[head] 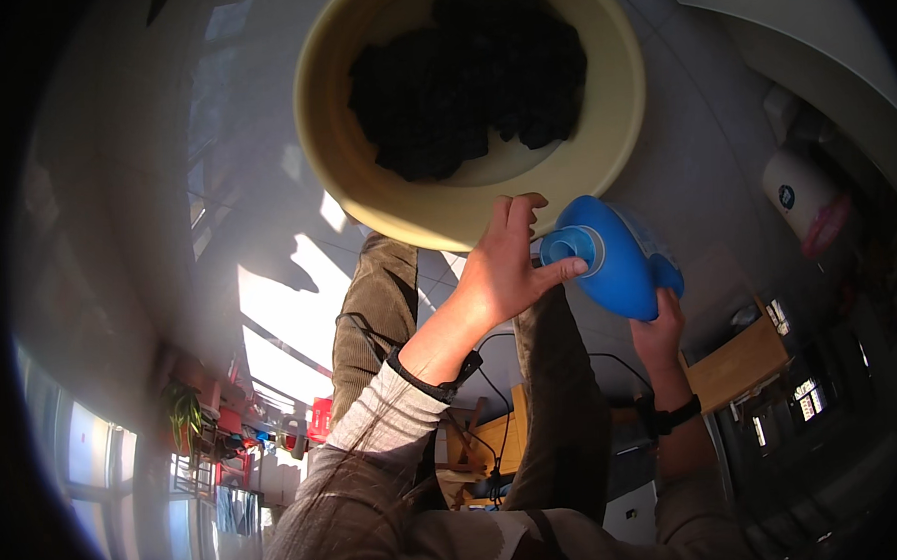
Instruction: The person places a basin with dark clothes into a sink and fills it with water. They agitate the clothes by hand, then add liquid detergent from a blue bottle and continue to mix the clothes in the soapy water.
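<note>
A blue plastic bottle [612, 250] is tilted just past the near right rim of a large yellow plastic basin [477, 237]. My right hand [659, 329] grips the bottle at its lower end. My left hand [504, 266] is at the bottle's mouth, its thumb against the translucent blue cap or spout [567, 248] and its other fingers curled apart over the basin's near edge. Dark, crumpled cloth [470, 84] lies inside the basin, with some pale basin floor showing beside it. Whether there is water in it I cannot tell.
The basin stands on a grey tiled floor [697, 119] in front of my legs. A pale container with a pink rim [801, 193] is at the right. Thin black cables hang from my wristbands between my knees. A wooden piece of furniture [737, 361] and a potted plant [184, 412] are farther off.
</note>
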Action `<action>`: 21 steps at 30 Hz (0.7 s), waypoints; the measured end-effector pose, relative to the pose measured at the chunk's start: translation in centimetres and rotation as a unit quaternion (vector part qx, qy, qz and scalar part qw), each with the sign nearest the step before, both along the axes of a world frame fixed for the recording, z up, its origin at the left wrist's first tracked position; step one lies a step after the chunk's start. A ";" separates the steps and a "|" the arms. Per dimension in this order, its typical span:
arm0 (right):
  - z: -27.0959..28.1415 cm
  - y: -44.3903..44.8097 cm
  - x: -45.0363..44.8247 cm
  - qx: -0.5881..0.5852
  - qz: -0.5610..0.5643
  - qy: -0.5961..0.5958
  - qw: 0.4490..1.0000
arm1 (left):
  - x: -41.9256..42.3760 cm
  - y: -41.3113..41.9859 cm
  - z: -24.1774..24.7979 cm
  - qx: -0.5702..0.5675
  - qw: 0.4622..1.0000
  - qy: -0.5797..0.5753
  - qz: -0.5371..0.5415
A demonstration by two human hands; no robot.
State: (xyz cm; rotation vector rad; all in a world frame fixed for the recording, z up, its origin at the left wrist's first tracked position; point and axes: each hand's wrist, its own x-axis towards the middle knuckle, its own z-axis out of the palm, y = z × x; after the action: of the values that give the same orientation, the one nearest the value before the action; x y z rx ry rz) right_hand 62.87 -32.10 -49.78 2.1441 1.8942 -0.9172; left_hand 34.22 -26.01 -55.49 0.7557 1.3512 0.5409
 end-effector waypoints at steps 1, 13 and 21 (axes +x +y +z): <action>0.1 0.0 0.0 -0.002 0.004 -0.002 1.000 | -0.1 0.1 0.2 -0.057 0.995 0.014 -0.075; -2.0 -1.2 4.3 0.042 -0.056 -0.020 0.997 | 1.2 -0.3 -0.1 0.274 0.955 -0.037 -0.111; -8.4 5.1 9.4 0.052 -0.478 0.119 0.868 | 0.3 -0.6 -1.8 -0.163 0.976 -0.096 0.112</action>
State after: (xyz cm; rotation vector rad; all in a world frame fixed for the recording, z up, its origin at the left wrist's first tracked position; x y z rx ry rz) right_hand 72.29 -26.99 -58.20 3.2024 0.8293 -1.2609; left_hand 34.56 -26.64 -57.25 0.2768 1.3097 0.5368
